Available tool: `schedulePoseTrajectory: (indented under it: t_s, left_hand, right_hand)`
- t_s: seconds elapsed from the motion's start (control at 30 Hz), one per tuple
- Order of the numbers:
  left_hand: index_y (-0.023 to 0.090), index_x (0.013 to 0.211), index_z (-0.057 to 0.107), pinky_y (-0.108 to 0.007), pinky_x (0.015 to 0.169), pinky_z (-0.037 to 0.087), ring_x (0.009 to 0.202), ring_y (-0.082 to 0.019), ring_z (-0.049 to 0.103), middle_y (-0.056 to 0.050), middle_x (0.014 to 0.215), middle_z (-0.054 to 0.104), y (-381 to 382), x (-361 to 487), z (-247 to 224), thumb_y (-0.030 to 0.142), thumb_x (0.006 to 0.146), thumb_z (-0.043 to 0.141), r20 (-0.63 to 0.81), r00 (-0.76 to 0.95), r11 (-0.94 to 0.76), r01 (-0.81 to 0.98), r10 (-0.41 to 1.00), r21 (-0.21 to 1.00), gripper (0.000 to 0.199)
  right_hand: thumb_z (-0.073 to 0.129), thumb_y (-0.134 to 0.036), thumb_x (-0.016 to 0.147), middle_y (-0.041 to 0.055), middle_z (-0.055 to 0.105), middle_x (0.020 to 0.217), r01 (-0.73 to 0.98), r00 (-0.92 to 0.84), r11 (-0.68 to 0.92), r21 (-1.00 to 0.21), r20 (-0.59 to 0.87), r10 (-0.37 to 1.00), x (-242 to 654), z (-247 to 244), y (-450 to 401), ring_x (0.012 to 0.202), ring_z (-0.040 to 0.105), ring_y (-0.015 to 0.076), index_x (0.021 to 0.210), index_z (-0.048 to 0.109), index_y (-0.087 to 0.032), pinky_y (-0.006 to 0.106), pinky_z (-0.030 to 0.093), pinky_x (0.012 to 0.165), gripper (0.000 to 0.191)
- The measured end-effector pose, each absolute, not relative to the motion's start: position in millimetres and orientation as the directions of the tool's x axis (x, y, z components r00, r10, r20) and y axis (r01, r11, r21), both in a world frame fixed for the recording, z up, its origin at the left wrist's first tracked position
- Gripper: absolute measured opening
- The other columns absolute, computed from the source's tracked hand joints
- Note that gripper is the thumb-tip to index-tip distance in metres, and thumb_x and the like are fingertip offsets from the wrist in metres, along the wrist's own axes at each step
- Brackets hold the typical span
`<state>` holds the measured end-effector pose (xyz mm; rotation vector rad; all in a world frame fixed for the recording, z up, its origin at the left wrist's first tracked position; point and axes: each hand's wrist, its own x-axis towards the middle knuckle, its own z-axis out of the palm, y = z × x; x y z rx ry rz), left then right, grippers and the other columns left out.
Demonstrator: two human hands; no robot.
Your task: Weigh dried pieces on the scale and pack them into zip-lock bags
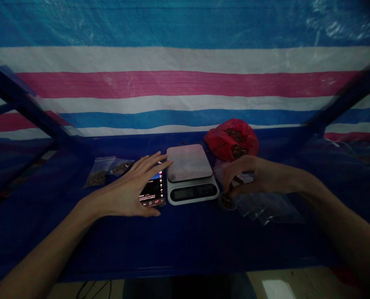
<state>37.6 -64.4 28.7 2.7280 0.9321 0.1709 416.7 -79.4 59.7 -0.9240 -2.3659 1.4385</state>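
Note:
My left hand lies spread over a lit phone, its fingertips reaching the left edge of a white kitchen scale with a bare metal plate. My right hand is curled, thumb and fingers pinched just above a small round cup at the scale's right; brown pieces show at the fingertips and in the cup. Behind that hand sits an open red bag holding brown dried pieces. Clear plastic bags lie under and right of my right hand.
Two clear bags of brown bits, one farther left and one nearer the phone, lie on the blue surface. Striped sheeting hangs behind. Dark frame bars slant at both sides.

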Motion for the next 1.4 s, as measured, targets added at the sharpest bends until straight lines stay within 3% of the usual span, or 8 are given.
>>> schedulePoseTrajectory:
  t_s: [0.13,0.47,0.63,0.73,1.07,1.2,1.3,1.4]
  left_hand:
    - [0.034,0.166,0.004,-0.066,0.127,0.022,0.159,-0.04,0.013,-0.01,0.174,0.01,-57.1,35.2,23.2,0.055,0.078,0.079,0.028,0.781,-0.763,0.601,0.624,0.238,0.117]
    - [0.032,0.16,0.028,-0.057,0.126,0.028,0.153,-0.031,0.032,-0.008,0.164,0.037,-39.5,28.0,20.2,0.033,0.093,0.066,0.255,0.746,-0.787,0.568,0.616,0.239,0.078]
    - [0.029,0.132,0.061,-0.05,0.115,0.042,0.134,-0.025,0.052,-0.005,0.138,0.062,-32.6,26.3,20.8,0.033,0.101,0.056,0.385,0.683,-0.784,0.531,0.62,0.322,0.031]
    - [0.023,0.107,0.069,-0.043,0.099,0.048,0.111,-0.023,0.06,-0.004,0.11,0.069,-27.5,22.8,23.9,0.034,0.102,0.054,0.447,0.597,-0.743,0.577,0.667,0.339,0.019]
    - [0.022,0.062,0.05,-0.034,0.067,0.041,0.076,-0.02,0.051,-0.002,0.069,0.051,-12.6,0.0,20.0,0.042,0.103,0.046,0.432,0.387,-0.565,0.697,0.814,0.44,0.046]
    - [0.02,0.063,0.056,-0.032,0.061,0.041,0.07,-0.017,0.054,-0.002,0.071,0.053,-9.8,-3.7,13.9,0.045,0.101,0.047,0.396,0.29,-0.47,0.727,0.871,0.501,0.046]
    - [0.02,0.064,0.059,-0.032,0.062,0.041,0.066,-0.016,0.054,-0.002,0.07,0.054,-4.1,-7.3,9.3,0.045,0.099,0.047,0.388,0.262,-0.437,0.759,0.883,0.482,0.045]
    - [0.02,0.065,0.06,-0.033,0.064,0.041,0.066,-0.017,0.054,-0.003,0.071,0.057,2.2,-10.6,6.7,0.046,0.098,0.046,0.407,0.257,-0.435,0.784,0.877,0.442,0.045]
  right_hand:
    - [0.076,-0.04,0.09,0.0063,0.075,0.095,0.417,-0.77,0.342,-0.842,-0.128,0.625,416.9,57.9,-75.8,0.082,0.067,0.0168,0.099,0.08,-0.017,0.028,0.049,0.07,0.025]
    - [0.078,-0.034,0.089,0.0065,0.075,0.1,0.407,-0.746,0.367,-0.836,-0.073,0.662,417.7,52.9,-74.4,0.088,0.068,0.0183,0.1,0.079,-0.019,0.029,0.053,0.075,0.019]
    - [0.079,-0.033,0.088,0.0068,0.075,0.096,0.39,-0.777,0.302,-0.87,-0.135,0.615,412.8,57.6,-80.9,0.084,0.069,0.0169,0.099,0.079,-0.016,0.027,0.053,0.072,0.02]
    - [0.079,-0.033,0.088,0.0076,0.075,0.097,0.361,-0.783,0.315,-0.878,-0.102,0.613,410.8,59.4,-83.7,0.086,0.069,0.0168,0.1,0.079,-0.016,0.027,0.053,0.075,0.02]
    - [0.08,-0.039,0.085,0.0057,0.075,0.098,0.344,-0.783,0.359,-0.868,-0.053,0.62,413.0,67.3,-84.5,0.09,0.07,0.0184,0.099,0.079,-0.019,0.029,0.057,0.079,0.025]
    - [0.077,-0.042,0.086,0.0048,0.075,0.087,0.521,-0.434,0.405,-0.751,0.176,0.884,441.2,59.2,-62.3,0.077,0.07,0.0195,0.09,0.076,-0.021,0.032,0.057,0.072,0.021]
    - [0.068,-0.036,0.09,0.0088,0.077,0.094,0.752,-0.056,0.31,-0.582,0.412,0.91,468.8,39.6,-35.6,0.083,0.071,0.0264,0.095,0.075,-0.023,0.042,0.058,0.078,0.016]
    - [0.058,-0.026,0.09,0.0162,0.076,0.106,0.887,-0.091,0.243,-0.393,0.367,0.926,486.6,14.4,-7.9,0.097,0.072,0.0333,0.103,0.077,-0.017,0.051,0.057,0.089,0.025]
